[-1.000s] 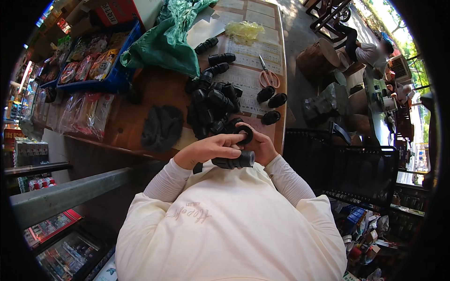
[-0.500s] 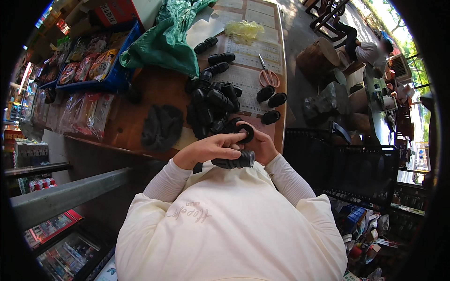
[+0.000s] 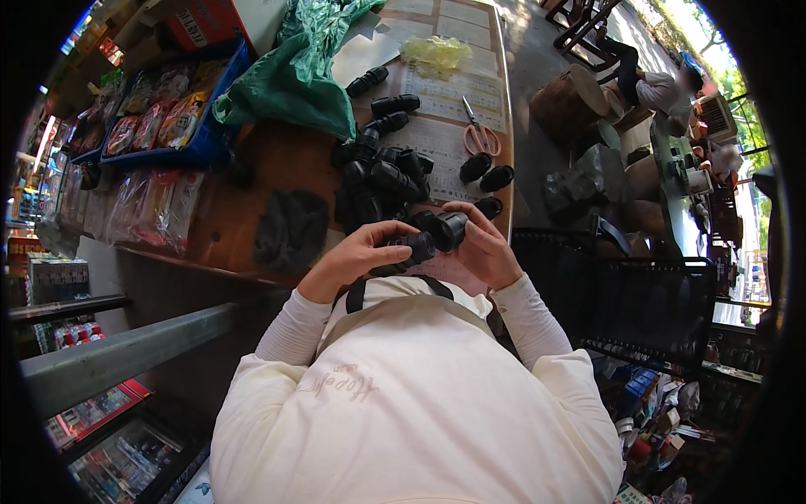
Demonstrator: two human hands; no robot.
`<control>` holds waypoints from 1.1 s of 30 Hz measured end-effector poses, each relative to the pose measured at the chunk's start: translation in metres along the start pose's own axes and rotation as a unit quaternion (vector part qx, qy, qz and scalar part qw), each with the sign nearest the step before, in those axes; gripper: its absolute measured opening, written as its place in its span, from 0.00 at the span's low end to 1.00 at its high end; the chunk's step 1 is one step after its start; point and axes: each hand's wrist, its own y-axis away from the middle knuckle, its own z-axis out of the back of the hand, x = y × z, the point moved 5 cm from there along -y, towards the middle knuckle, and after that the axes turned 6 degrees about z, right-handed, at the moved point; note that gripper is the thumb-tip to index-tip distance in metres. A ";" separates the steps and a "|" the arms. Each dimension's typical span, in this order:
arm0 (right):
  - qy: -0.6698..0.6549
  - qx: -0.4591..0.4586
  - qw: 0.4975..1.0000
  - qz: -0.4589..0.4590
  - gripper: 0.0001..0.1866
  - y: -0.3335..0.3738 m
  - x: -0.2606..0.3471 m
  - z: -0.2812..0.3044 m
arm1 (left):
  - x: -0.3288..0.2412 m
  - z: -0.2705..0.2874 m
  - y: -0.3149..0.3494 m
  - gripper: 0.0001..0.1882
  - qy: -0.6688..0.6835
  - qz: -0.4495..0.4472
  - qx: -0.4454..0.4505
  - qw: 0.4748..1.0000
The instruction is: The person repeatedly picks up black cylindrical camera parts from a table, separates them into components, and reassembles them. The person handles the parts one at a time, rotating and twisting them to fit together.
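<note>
In front of my chest, at the table's near edge, my left hand point(image 3: 353, 259) is closed around a black ribbed pipe fitting point(image 3: 417, 246). My right hand point(image 3: 491, 252) grips a black fitting nut point(image 3: 452, 229) by its side. The two pieces are end to end; whether they touch I cannot tell. Just beyond lies a heap of black pipe fittings point(image 3: 388, 178). Off to its right are a few short black pieces point(image 3: 475, 167), one partly hidden behind my right hand. Scissors with pink handles point(image 3: 482, 139) rest above them on the paper-covered tabletop.
A dark crumpled cloth point(image 3: 290, 228) lies left of the heap. Beyond it are a green plastic bag point(image 3: 290, 97), a yellowish bag point(image 3: 437, 55) and a blue crate of packets point(image 3: 220, 139). A metal rail point(image 3: 134, 340) runs at left, a black chair point(image 3: 638, 307) stands right. A person sits far right.
Both hands have moved forward toward the heap. The fitting in my left hand has turned to face the nut, which my right hand now holds from the side; my left fingers have come off the nut.
</note>
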 end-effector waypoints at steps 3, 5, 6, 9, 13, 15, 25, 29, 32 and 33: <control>0.140 0.005 0.990 0.035 0.25 0.004 0.010 -0.005 | 0.002 0.000 -0.003 0.24 -0.019 -0.006 -0.015 1.000; 0.247 0.033 0.967 0.059 0.22 0.004 0.016 -0.015 | 0.004 0.000 -0.004 0.24 -0.027 -0.012 -0.032 0.999; 0.278 0.033 0.958 0.066 0.22 0.004 0.016 -0.016 | 0.004 -0.001 -0.004 0.24 -0.027 -0.014 -0.040 0.999; 0.341 0.034 0.936 0.076 0.21 0.005 0.017 -0.016 | 0.007 -0.001 -0.006 0.24 -0.034 -0.019 -0.046 0.998; 0.352 0.039 0.932 0.072 0.20 0.006 0.018 -0.016 | 0.008 0.001 -0.007 0.24 -0.059 -0.025 -0.045 0.997; 0.366 0.041 0.926 0.080 0.21 0.006 0.020 -0.018 | 0.007 0.002 -0.007 0.24 -0.068 -0.024 -0.041 0.997; 0.497 0.088 0.855 0.123 0.27 0.009 0.035 -0.024 | 0.011 -0.003 -0.009 0.24 -0.040 -0.036 -0.028 0.998; 0.530 0.068 0.839 0.105 0.26 0.009 0.041 -0.027 | 0.009 -0.005 -0.009 0.24 -0.071 -0.059 -0.043 0.995; 0.568 0.102 0.808 0.119 0.26 0.008 0.044 -0.032 | 0.010 -0.004 -0.009 0.23 -0.040 -0.034 -0.040 0.998; 0.562 0.106 0.812 0.112 0.28 0.007 0.044 -0.032 | 0.012 -0.004 -0.009 0.22 -0.006 -0.015 -0.034 0.999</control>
